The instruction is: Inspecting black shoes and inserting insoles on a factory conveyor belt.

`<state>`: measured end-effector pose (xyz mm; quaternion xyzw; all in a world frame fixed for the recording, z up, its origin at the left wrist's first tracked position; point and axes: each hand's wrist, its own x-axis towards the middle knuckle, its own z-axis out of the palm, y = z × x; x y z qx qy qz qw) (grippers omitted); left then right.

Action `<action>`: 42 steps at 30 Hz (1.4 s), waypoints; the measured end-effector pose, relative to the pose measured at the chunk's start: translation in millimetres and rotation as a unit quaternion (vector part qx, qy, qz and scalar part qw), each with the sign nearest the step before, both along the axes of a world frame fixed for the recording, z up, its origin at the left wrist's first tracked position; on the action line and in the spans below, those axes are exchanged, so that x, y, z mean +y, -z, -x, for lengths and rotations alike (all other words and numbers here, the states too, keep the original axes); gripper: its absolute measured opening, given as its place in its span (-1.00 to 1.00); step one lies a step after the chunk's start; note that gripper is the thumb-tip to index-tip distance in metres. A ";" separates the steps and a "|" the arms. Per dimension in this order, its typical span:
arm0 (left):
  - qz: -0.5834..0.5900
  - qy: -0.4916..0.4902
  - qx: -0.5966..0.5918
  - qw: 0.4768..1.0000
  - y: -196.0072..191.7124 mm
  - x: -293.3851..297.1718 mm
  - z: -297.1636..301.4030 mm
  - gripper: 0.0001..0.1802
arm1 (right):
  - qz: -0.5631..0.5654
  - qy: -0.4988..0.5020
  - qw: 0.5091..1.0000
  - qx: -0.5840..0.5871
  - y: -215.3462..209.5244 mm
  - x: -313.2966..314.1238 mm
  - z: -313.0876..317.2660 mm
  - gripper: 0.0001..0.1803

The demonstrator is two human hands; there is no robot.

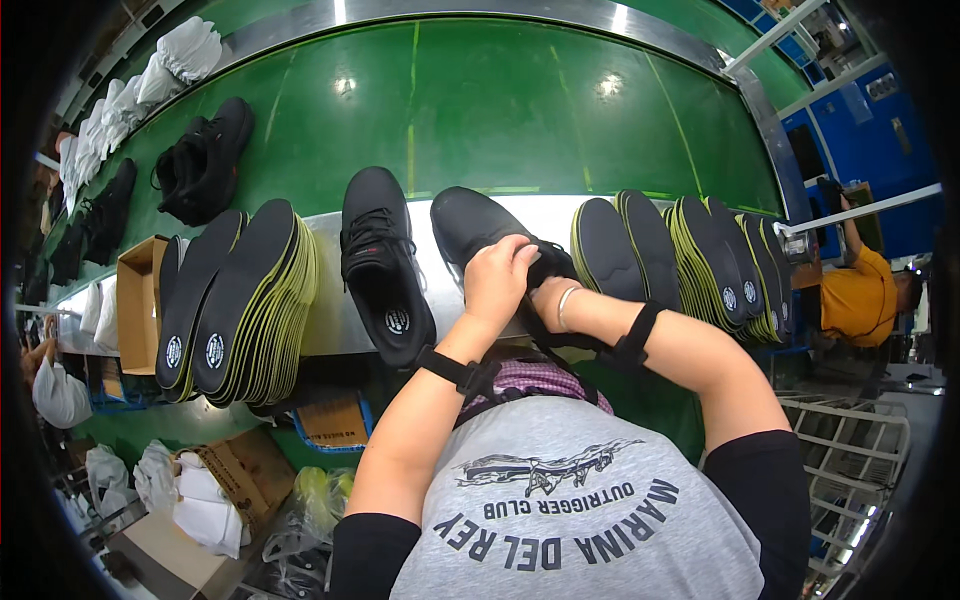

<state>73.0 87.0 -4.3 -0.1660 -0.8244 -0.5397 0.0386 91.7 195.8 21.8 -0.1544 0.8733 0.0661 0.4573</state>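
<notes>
A black lace-up shoe point(468, 215) lies at the bench's near edge, toe pointing away to the left. My left hand point(496, 282) is closed over its lace area, thumb and fingers pinched together at the tongue. My right hand point(548, 298) reaches into the shoe's opening; its fingers are hidden there. Left of them stands the matching black shoe point(376, 250), toe away from me, with a dark insole with a white round mark showing inside. Stacks of black insoles with yellow-green edges flank the shoes, one stack point(255, 310) on the left and another point(715, 265) on the right.
A green conveyor belt point(480, 100) runs beyond the metal ledge point(330, 240). More black shoes point(205, 160) and white stuffed bundles point(185, 50) sit at the far left. A cardboard box point(140, 300) stands beside the left insoles. A person in orange point(858, 300) is at the right.
</notes>
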 end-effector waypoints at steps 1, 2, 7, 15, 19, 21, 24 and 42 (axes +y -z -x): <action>0.004 -0.003 -0.005 1.000 0.7 -0.2 -0.3 -0.84 | -0.008 0.010 1.000 0.028 1.7 -1.0 -3.3 -0.74; 0.008 -0.005 0.006 1.000 1.1 -0.5 -0.2 -0.83 | -0.017 0.013 0.999 0.032 3.7 -2.7 -5.0 -0.75; 0.020 -0.008 0.044 0.999 0.1 -2.3 -0.8 -0.83 | -0.031 0.043 0.994 0.092 4.7 -7.2 -11.2 -0.78; 0.022 -0.014 0.048 0.999 -1.1 -2.8 -1.8 -0.83 | 0.041 -0.065 0.996 -0.041 -40.9 24.5 -36.6 -0.59; 0.019 -0.008 0.011 1.000 -1.4 -0.5 -2.6 -0.81 | 0.024 -0.045 0.995 -0.085 -28.1 25.1 -37.6 -0.41; 0.016 -0.004 0.004 1.000 -2.1 -1.5 -2.9 -0.81 | 0.041 -0.044 0.996 -0.071 -21.6 25.8 -40.7 -0.53; -0.004 0.001 -0.004 1.000 -1.6 -3.0 -2.6 -0.82 | 0.040 -0.036 0.997 -0.047 -15.6 26.4 -45.2 -0.66; -0.160 0.086 -0.288 0.940 14.5 -11.1 30.4 -0.77 | 0.073 0.032 0.990 0.116 -18.7 5.7 -26.1 -0.30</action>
